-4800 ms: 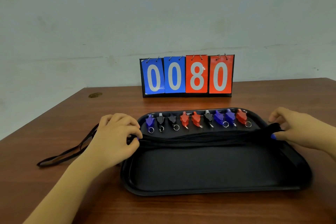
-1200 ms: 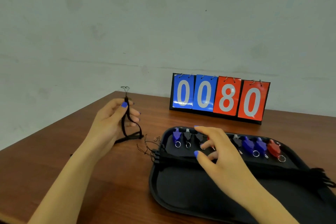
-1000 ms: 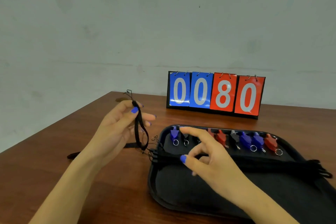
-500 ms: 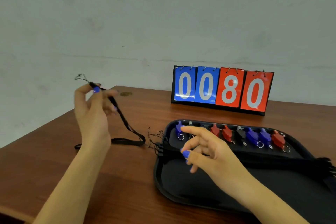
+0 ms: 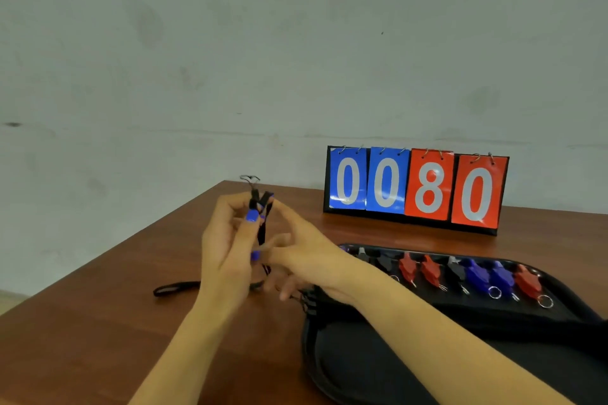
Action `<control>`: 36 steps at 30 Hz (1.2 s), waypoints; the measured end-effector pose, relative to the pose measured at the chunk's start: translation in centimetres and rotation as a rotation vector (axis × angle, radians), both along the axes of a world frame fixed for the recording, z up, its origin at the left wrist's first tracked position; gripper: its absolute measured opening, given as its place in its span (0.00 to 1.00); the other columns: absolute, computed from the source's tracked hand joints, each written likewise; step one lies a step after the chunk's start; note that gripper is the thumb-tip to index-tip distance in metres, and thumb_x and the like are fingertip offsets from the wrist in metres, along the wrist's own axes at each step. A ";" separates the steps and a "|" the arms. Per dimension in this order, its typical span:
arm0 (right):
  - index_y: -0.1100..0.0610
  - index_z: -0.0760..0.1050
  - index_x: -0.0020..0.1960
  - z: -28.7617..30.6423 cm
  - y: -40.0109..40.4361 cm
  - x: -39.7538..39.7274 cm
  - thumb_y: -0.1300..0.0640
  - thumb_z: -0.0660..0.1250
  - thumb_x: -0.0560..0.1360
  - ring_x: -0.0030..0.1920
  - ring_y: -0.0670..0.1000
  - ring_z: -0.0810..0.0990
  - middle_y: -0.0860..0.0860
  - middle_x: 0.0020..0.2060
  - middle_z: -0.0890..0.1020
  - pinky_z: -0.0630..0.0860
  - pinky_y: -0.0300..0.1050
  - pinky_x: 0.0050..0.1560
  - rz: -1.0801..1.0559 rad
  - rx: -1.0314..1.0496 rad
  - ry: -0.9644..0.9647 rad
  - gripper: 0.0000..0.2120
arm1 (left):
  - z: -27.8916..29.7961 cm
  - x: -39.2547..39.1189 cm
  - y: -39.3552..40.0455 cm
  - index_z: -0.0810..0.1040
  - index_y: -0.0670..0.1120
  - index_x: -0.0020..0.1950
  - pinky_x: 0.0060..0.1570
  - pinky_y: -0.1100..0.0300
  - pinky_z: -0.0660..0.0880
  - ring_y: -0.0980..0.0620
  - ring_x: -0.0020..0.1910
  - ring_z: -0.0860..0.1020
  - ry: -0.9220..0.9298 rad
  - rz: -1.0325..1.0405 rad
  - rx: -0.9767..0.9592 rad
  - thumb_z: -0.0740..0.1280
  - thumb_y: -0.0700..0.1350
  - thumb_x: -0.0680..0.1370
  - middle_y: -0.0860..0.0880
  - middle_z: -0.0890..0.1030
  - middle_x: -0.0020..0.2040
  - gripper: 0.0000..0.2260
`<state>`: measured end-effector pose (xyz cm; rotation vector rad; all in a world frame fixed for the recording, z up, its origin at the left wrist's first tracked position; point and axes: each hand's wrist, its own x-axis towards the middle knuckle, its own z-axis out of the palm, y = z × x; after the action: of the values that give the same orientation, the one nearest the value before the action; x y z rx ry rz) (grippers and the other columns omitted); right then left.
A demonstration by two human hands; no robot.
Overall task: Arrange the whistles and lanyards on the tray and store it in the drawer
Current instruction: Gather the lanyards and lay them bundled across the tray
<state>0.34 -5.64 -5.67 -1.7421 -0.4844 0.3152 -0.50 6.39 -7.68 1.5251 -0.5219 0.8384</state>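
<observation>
a plain wall point(image 5: 230, 43) fills the upper half of the view, painted a pale grey-green, with faint smudges, darker blotches and a thin uneven line running across it low down. the light is soft and even, with no hard shadows. below the wall stands a wooden table point(image 5: 98, 322), reddish brown with a smooth, slightly glossy top; its far left corner shows, and its left edge runs down toward the lower left. at the back of the table, near the wall, a flip scoreboard point(image 5: 416, 189) stands upright, two blue cards then two red, reading 0 0 8 0 in white.
</observation>
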 end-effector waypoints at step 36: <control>0.50 0.76 0.40 -2.2 -28.0 -6.1 0.62 0.63 0.75 0.41 0.47 0.75 0.46 0.40 0.79 0.68 0.44 0.44 -0.985 -0.461 -0.296 0.10 | -2.0 1.4 -1.5 0.75 0.51 0.38 0.39 0.68 0.70 0.55 0.38 0.76 0.226 -0.103 0.402 0.65 0.55 0.64 0.51 0.79 0.39 0.10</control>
<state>-5.76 -33.62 -7.92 -2.2614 0.3037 -0.5824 0.92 4.91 -9.65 1.9144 -0.6202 0.4896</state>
